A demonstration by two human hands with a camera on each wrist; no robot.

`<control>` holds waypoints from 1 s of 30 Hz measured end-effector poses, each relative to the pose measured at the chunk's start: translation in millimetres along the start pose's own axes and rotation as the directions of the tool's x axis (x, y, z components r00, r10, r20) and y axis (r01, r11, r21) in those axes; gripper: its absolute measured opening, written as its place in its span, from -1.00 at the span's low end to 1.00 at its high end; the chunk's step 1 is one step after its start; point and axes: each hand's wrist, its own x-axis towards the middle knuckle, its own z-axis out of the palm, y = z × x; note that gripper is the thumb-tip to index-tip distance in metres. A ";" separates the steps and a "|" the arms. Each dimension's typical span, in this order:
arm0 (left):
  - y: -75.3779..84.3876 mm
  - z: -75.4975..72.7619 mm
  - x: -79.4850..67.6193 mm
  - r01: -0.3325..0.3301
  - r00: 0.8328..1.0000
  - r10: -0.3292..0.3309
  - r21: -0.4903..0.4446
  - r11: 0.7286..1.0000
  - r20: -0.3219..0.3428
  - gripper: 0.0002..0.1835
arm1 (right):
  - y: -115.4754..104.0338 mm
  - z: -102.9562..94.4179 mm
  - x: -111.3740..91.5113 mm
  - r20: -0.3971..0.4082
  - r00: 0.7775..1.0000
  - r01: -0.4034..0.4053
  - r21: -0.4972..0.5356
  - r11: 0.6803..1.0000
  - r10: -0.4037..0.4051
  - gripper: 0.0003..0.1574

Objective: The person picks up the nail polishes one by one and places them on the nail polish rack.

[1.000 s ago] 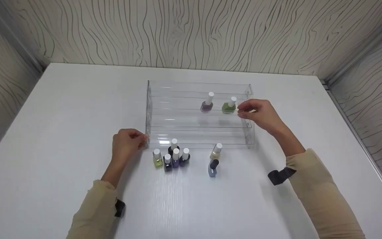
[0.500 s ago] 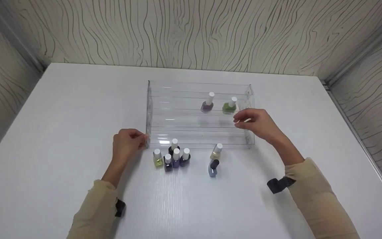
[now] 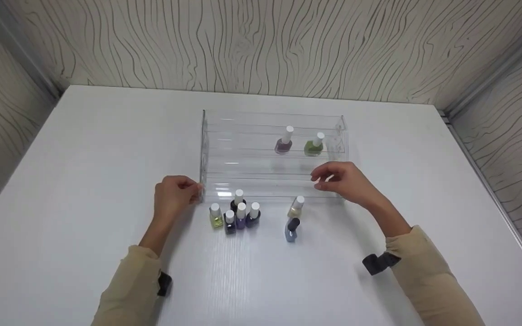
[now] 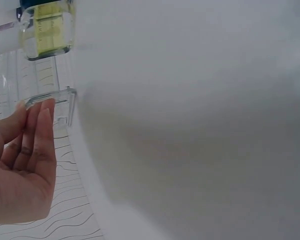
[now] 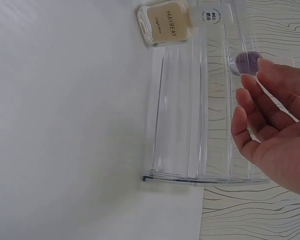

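A clear tiered acrylic rack (image 3: 243, 174) stands on the white table. My left hand (image 3: 172, 194) pinches its front left corner, and in the left wrist view thumb and fingertips meet on the clear edge (image 4: 65, 93). Over the rack's right front part hovers my right hand (image 3: 342, 183), its fingers loosely bent and nothing between them. Two nail polish bottles stand on an upper tier: a mauve one (image 3: 283, 146) and, right of it, a green one (image 3: 314, 148). Nearest to the right hand on the table is a cream nail polish bottle (image 3: 295, 209), labelled in the right wrist view.
A grey-blue bottle with a black cap (image 3: 291, 232) stands just before the cream one. At the rack's front left are a yellow-green bottle (image 3: 216, 220) and several dark, white-capped bottles (image 3: 252, 218) close together. A wood-patterned wall (image 3: 261, 50) rises behind the table.
My right hand has drawn away from beside the green bottle, coming forward and slightly left over the lower tiers. The left hand keeps its place at the rack's corner.
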 end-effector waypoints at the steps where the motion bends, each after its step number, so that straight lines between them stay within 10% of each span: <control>1: 0.4 0.0 0.0 0.000 1.000 0.000 0.002 1.000 -0.002 -0.89 | -0.2 1.2 -0.8 0.007 1.000 0.000 0.000 1.000 0.000 -0.69; 30: 1.2 1.5 -0.9 0.021 1.000 -0.020 0.027 0.999 -0.020 -0.90 | 9.7 25.0 -6.1 0.149 0.982 0.104 0.064 0.993 -0.112 -0.70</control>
